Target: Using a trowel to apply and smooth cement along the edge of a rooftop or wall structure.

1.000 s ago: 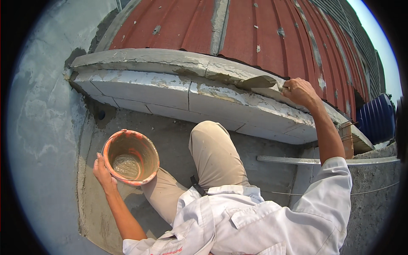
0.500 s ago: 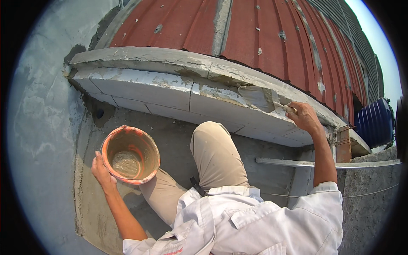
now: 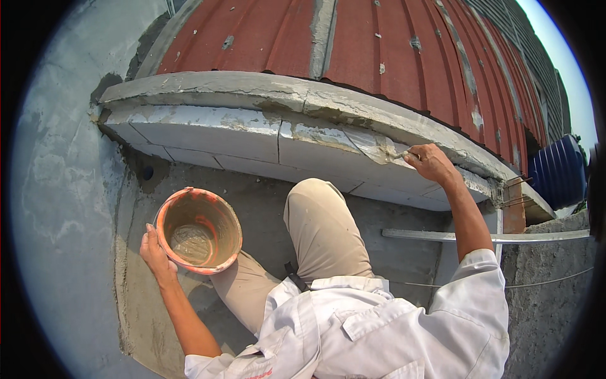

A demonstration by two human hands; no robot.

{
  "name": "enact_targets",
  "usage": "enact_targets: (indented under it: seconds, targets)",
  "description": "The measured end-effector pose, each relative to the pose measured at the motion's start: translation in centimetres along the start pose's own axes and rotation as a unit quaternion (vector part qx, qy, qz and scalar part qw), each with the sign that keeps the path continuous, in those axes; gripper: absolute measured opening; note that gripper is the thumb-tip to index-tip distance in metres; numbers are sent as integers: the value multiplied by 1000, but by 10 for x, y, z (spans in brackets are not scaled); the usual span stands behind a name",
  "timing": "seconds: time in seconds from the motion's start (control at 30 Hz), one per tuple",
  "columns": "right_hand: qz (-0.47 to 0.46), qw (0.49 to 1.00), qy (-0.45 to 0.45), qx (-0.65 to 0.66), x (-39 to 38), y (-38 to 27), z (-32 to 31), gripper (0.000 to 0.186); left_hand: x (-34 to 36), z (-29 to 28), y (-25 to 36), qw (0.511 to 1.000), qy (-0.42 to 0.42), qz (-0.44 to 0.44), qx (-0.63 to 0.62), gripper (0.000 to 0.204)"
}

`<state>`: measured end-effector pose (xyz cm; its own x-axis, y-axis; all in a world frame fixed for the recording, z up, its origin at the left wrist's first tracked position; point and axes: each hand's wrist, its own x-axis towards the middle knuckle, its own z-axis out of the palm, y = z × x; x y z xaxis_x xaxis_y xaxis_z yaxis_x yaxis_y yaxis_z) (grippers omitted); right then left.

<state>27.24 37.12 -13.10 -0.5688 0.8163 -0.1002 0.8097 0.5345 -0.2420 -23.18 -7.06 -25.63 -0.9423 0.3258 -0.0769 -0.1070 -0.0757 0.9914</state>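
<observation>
My left hand [image 3: 158, 256] is closed on the left rim of an orange bucket [image 3: 230, 221], which is tilted toward me beside my left thigh. Wet grey mortar [image 3: 192, 244] lies at the bottom of the bucket and coats its inner wall. In my right hand [image 3: 432, 165] is the handle of a trowel [image 3: 374, 148]. Its flat blade rests along the top edge of the low wall of white blocks [image 3: 328, 155], just under the concrete ledge [image 3: 208, 82]. Grey mortar is smeared along that top edge, on both sides of a vertical joint.
A red corrugated roof [image 3: 366, 50] rises behind the ledge. On the left stands a grey plastered wall [image 3: 63, 189]. A long pale bar [image 3: 530, 237] and a thin wire [image 3: 549, 281] cross at the right. Beyond them is a blue ribbed tank [image 3: 558, 172], near protruding rods.
My right hand has moved left along the wall top with the trowel, and the blade now lies nearer the block joint. The bucket has shifted slightly right with my left hand.
</observation>
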Motion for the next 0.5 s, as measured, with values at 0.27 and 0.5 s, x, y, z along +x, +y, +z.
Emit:
enact_targets:
  seconds: [0.27,0.5]
  targets:
    - [145,978,-147,43,-5,-27,-40,38,-5,-6,-5,1000,7,-12,-17,34]
    - [-12,1000,-21,-7,5,-19,-8,40,0,6,-6,1000,-6,-8,-13,34]
